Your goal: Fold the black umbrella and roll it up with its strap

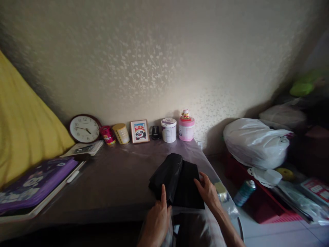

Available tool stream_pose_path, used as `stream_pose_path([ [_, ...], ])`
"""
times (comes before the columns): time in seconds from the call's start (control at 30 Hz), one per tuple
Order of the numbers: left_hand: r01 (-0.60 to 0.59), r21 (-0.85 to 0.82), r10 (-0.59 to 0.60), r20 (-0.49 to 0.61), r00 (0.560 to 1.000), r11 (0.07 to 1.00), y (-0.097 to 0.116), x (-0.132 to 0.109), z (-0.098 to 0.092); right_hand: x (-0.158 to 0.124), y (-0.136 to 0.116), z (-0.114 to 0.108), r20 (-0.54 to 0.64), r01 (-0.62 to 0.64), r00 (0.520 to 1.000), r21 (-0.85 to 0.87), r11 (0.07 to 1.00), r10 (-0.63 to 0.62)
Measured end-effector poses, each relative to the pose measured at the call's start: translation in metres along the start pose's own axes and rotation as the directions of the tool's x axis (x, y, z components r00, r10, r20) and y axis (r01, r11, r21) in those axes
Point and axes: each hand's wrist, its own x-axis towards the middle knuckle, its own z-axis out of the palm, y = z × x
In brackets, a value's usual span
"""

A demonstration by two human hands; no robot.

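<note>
A folded piece of thin, slightly shiny black material (pixel 189 185), which looks like a plastic bag, lies at the front right of the table. Its left part is a thicker, rounded fold, while the right part is flat. My left hand (pixel 156 219) is at the front edge of the fold, its index finger stretched out over the material and the other fingers partly hidden. At the flat part's right edge is my right hand (pixel 207 192), with thumb and fingertips closed on that edge.
Along the wall stand a round clock (pixel 84 128), a pink can (pixel 107 135), a yellow can (pixel 121 133), a panda picture (pixel 140 131) and two tubs (pixel 169 130). A purple bag (pixel 38 181) lies left. Right on the floor are a spray can (pixel 244 193) and red crate (pixel 264 206).
</note>
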Motion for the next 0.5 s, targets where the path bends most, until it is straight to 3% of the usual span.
stream_pose_path([
  [0.3,-0.010,0.001,0.010,0.017,1.000,1.000,0.005,0.000,-0.002,-0.003,-0.012,-0.008,0.029,-0.004,1.000,0.204,0.979,-0.002],
  [0.5,-0.004,0.005,0.003,0.052,0.999,1.000,0.006,0.002,-0.003,-0.002,-0.027,-0.007,0.144,-0.145,0.985,0.401,0.904,0.094],
])
